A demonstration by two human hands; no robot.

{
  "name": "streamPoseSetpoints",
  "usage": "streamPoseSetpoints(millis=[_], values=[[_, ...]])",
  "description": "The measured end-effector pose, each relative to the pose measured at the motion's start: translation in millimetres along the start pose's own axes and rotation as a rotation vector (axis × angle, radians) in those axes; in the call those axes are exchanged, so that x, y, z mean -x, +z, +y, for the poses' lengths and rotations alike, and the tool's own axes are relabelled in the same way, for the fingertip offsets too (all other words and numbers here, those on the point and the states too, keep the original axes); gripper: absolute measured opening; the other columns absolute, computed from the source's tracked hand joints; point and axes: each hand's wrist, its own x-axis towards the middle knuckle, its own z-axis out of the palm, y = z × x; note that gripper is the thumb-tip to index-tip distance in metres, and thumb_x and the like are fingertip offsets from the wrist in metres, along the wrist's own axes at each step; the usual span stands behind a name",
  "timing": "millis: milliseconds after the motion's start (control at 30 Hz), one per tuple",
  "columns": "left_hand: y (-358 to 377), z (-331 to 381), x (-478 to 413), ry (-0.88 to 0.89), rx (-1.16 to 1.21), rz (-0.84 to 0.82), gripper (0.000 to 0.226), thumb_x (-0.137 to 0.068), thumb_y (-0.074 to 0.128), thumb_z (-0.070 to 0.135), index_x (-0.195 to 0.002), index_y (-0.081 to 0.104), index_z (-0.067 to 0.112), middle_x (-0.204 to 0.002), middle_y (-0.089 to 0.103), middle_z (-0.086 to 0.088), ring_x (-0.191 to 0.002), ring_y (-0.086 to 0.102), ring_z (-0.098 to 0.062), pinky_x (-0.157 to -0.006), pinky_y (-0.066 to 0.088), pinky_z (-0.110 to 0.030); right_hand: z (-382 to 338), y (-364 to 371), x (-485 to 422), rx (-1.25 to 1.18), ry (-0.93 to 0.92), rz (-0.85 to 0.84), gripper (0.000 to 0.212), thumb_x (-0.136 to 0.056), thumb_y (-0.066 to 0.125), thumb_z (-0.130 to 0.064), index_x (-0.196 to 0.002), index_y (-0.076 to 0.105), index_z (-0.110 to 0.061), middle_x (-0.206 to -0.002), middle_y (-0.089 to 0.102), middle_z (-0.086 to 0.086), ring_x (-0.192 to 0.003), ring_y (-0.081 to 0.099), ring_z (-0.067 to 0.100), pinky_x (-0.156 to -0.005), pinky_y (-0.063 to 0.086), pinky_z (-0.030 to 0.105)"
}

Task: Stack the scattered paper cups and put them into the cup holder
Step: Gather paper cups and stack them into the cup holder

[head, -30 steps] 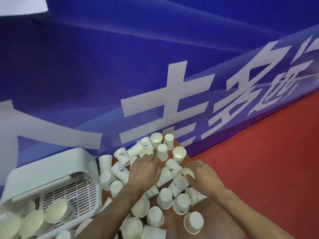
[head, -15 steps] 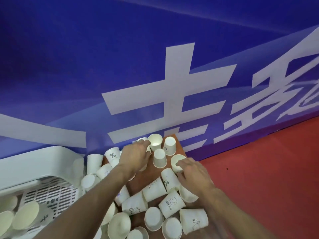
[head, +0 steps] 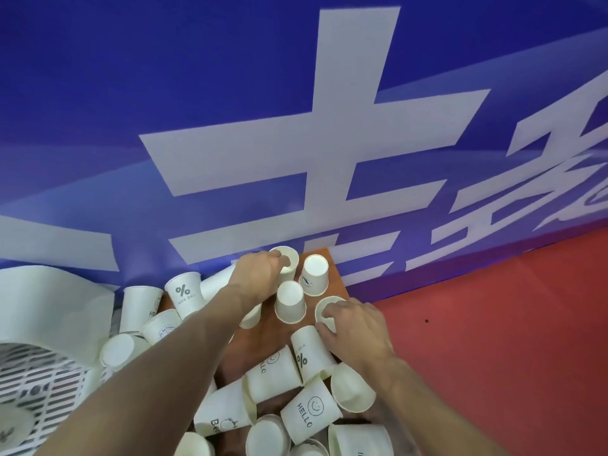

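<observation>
White paper cups [head: 309,413] are lying scattered across the brown wooden tabletop [head: 253,343]. Left hand [head: 260,274] is closing its grip round the far upright cup [head: 285,262]; right hand [head: 357,329] is gripping a nearer upright cup [head: 329,306]. Gathering is underway; nesting them is probably coming next.

My left hand [head: 260,274] grips the far cup [head: 289,273] hard against the blue banner [head: 230,93]: no room beyond. My right hand [head: 357,327] holds the open cup [head: 325,304] by its rim at the right edge of the table [head: 263,337]. Between the two grips: one upturned cup [head: 290,302], just beside both. Beyond my right grip, a second upturned cup [head: 315,274], close. Nearer me, toppled cups [head: 274,376] crowd under my right wrist, touching one another. Bare strip of table beside my left forearm. Right of my right grip: open red floor [head: 493,340]. Left of my left grip: more cups [head: 184,291], then the white slotted holder [head: 49,291].
</observation>
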Motion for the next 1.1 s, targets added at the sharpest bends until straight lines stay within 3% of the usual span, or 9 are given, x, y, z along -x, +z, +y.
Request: streamPoseSetpoints(millis=[167,333,433,700,767,867,1000,1100], values=[[4,-2,-9,0.001,-0.046,-0.016,0.031,-0.091,0.060,0.030,-0.122,0.061,0.032,-0.115,0.069,0.001,-0.091,0.065,-0.020,-0.077,0.056,-0.033,-6,1,-8,0.053,-0.003,-0.046,0.026,-0.094,0.047,-0.046,-0.091,0.066,-0.028,-0.090,0.069,-0.006,-0.083,0.062,0.017,-0.076,0.042,0.032],[-1,-6,-3,-0.018,-0.045,0.091,0.022,-0.092,0.060,0.035,-0.113,0.061,0.031,-0.104,0.070,0.000,-0.081,0.061,-0.018,-0.076,0.054,-0.032,-12,-4,-10,0.107,0.015,-0.072,0.022,-0.094,0.046,-0.038,-0.078,0.055,-0.026,-0.083,0.068,-0.004,-0.077,0.061,0.020,-0.075,0.042,0.033],[-13,-13,6,0.066,-0.107,0.168,0.011,-0.093,0.057,0.029,-0.104,0.060,0.026,-0.095,0.069,0.000,-0.068,0.051,-0.017,-0.065,0.045,-0.030,-19,-19,-13,0.196,-0.008,-0.072,0.019,-0.091,0.048,-0.033,-0.078,0.059,-0.025,-0.081,0.069,-0.003,-0.074,0.062,0.021,-0.076,0.043,0.033],[-58,-31,44,0.222,-0.087,0.254,0.014,-0.092,0.066,0.029,-0.106,0.064,0.025,-0.096,0.070,-0.001,-0.079,0.061,-0.016,-0.075,0.048,-0.029,-43,-83,-17,0.355,-0.022,-0.044,0.018,-0.088,0.051,-0.033,-0.083,0.067,-0.025,-0.078,0.070,-0.004,-0.066,0.060,0.016,-0.070,0.042,0.029],[-70,-35,55,0.252,-0.085,0.296,0.014,-0.092,0.066,0.031,-0.104,0.065,0.024,-0.095,0.070,0.000,-0.080,0.061,-0.018,-0.074,0.046,-0.030,-53,-98,-15,0.383,-0.026,-0.056,0.014,-0.082,0.060,-0.030,-0.070,0.062,-0.024,-0.067,0.067,-0.003,-0.055,0.051,0.017,-0.062,0.039,0.029],[-87,-43,77,0.298,-0.090,0.326,0.015,-0.096,0.060,0.035,-0.104,0.064,0.022,-0.095,0.068,0.001,-0.084,0.060,-0.021,-0.072,0.040,-0.033,-69,-117,-11,0.386,-0.046,0.007,0.042,-0.061,0.078,-0.025,-0.052,0.038,-0.022,-0.044,0.052,-0.002,-0.044,0.028,0.021,-0.053,0.025,0.028],[-115,-61,127,0.313,-0.107,0.343,0.013,-0.093,0.066,0.034,-0.096,0.068,0.022,-0.086,0.069,0.001,-0.075,0.060,-0.020,-0.066,0.041,-0.032,-96,-126,-1,0.354,-0.092,0.002,0.020,-0.083,0.059,-0.033,-0.066,0.053,-0.024,-0.064,0.063,-0.004,-0.057,0.052,0.017,-0.066,0.041,0.031],[-124,-82,178,0.332,-0.138,0.289,0.015,-0.080,0.077,0.033,-0.086,0.066,0.023,-0.074,0.065,0.004,-0.066,0.057,-0.019,-0.062,0.040,-0.029,-127,-130,5,0.302,-0.131,-0.036,0.017,-0.089,0.047,-0.039,-0.080,0.057,-0.028,-0.077,0.066,-0.009,-0.070,0.059,0.010,-0.072,0.043,0.027]])
